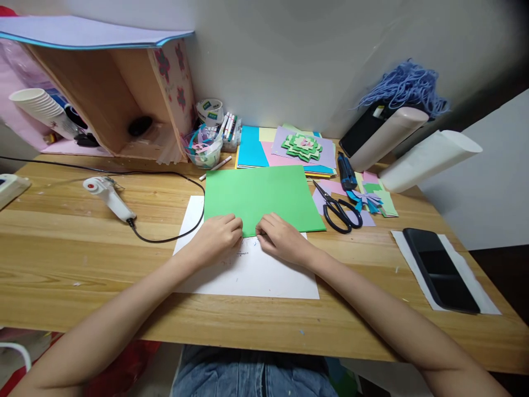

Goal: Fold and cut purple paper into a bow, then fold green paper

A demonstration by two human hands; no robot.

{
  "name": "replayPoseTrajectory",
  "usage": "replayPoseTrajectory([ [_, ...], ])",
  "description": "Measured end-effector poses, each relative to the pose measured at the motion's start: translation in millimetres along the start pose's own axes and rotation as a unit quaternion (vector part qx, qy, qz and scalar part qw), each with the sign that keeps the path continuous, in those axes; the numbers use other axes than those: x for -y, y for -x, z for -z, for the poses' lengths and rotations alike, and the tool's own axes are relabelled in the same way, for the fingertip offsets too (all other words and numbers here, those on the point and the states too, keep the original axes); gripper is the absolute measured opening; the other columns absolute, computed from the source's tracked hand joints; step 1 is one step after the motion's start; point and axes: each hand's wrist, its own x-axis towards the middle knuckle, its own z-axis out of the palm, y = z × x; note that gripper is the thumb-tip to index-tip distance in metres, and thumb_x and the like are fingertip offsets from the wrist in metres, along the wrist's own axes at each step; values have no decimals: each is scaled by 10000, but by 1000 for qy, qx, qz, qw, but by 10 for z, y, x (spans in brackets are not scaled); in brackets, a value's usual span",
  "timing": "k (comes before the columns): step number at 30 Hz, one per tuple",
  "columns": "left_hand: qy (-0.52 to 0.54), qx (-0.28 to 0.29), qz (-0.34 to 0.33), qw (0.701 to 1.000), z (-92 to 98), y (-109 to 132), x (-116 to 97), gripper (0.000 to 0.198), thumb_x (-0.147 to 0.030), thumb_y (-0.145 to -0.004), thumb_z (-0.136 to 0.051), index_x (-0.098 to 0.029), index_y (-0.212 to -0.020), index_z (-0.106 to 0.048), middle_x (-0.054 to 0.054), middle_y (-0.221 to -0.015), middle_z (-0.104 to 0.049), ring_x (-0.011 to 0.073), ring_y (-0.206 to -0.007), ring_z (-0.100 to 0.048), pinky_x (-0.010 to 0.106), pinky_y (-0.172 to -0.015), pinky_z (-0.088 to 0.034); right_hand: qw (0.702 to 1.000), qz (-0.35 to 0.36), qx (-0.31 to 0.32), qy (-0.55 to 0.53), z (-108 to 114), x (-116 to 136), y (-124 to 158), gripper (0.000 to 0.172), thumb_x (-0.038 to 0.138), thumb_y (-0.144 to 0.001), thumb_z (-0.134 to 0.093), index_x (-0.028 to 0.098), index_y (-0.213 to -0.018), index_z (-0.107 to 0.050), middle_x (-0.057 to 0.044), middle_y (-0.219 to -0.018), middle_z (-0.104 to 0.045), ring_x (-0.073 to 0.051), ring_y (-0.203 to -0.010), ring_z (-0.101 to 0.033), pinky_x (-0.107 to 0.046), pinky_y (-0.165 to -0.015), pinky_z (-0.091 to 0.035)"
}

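Observation:
A sheet of green paper [264,193] lies over the upper part of a white paper sheet [273,270] on the wooden table. Both of my hands meet the near edge of the green paper. My left hand [223,237] is closed with its fingers curled on that edge. Opposite it, a small gap to the right, my right hand [283,237] pinches the same edge between thumb and fingers. Faint marks show on the white sheet below the hands. Black-handled scissors [339,212] rest just right of the green paper, blades pointing up and left.
Left lies a white glue gun [109,198], its black cord reaching the green paper. Behind are a cup of scraps [204,151], colored papers [252,149] and a layered green paper flower [302,146]. A blue cutter [346,171], paper roll [432,160] and black phone [440,270] occupy the right.

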Motion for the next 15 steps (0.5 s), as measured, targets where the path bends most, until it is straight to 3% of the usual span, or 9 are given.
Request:
replayPoseTrajectory([
  [6,-22,-21,-25,999,-42,9,10,196,-144,-853,-469,-152,-693,-582,62,-782,-607,168,-704,-500,291,-569,-342,999,34,-21,24,-51,60,-14,173,233,-916,-416,157,-857,-561,-76,-849,-563,-194,-820,-461,-296,-712,-380],
  [15,15,-78,-7,997,-108,-15,-7,174,-172,-849,-457,-150,-741,-593,40,-803,-639,139,-667,-518,270,-564,-368,997,44,-58,33,-119,48,-51,141,207,-901,-451,149,-823,-553,-79,-802,-566,-200,-767,-467,-305,-690,-391],
])
